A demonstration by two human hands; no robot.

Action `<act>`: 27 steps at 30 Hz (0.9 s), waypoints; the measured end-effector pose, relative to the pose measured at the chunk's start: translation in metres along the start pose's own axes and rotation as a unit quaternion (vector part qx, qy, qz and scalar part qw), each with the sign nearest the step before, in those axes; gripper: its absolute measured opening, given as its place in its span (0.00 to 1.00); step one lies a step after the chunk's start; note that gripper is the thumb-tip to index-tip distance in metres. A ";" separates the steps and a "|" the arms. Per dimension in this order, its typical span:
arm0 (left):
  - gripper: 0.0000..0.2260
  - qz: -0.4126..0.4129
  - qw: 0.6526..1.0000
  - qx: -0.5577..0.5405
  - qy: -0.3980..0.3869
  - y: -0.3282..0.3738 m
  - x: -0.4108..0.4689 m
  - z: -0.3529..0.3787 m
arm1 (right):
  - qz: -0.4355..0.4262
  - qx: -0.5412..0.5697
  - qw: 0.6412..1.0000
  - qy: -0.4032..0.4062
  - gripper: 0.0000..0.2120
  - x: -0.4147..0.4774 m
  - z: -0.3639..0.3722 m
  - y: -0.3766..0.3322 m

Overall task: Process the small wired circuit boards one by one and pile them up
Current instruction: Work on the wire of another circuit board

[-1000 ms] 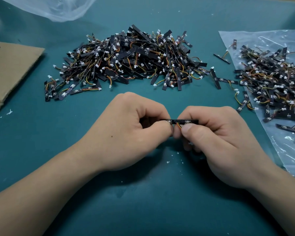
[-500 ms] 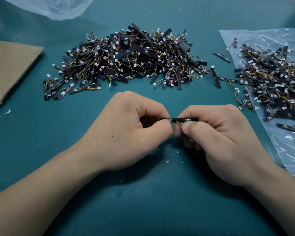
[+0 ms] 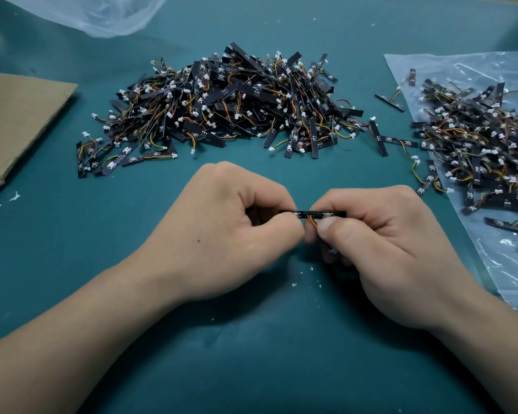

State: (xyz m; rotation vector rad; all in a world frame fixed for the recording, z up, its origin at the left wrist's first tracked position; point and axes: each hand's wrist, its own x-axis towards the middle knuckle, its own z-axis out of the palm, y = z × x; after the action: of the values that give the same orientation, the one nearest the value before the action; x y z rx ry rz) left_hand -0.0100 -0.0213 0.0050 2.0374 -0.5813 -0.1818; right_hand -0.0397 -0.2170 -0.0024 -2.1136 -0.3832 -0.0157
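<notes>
Person's left hand [image 3: 231, 231] and right hand [image 3: 380, 249] both pinch one circuit board [image 3: 311, 214] at frame centre, fingers curled tight; risky bit is probably the thin wires [image 3: 313, 221] by the right thumb, a hard tug could rip them off; big pile [image 3: 231, 106] sits above, another heap [image 3: 476, 138] on a plastic bag [image 3: 431, 70] upper right, cardboard [image 3: 21, 115] far left; nothing blocks either

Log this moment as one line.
left hand: pinches circuit board | right hand: pinches same board | big pile: beyond hands | second pile: on plastic bag, right
</notes>
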 end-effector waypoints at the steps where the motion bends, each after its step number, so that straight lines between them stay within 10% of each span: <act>1: 0.09 -0.001 1.000 0.002 0.001 0.000 0.000 0.000 | -0.003 -0.002 1.000 -0.002 0.12 0.000 0.000 0.000; 27: 0.10 0.019 1.000 -0.011 -0.006 -0.002 0.003 -0.002 | 0.000 -0.039 0.999 0.000 0.11 0.000 0.001 0.000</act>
State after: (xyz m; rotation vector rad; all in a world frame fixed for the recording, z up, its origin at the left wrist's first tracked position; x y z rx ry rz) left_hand -0.0062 -0.0206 0.0042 2.0046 -0.6219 -0.1779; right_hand -0.0399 -0.2159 -0.0025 -2.1910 -0.3879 -0.0304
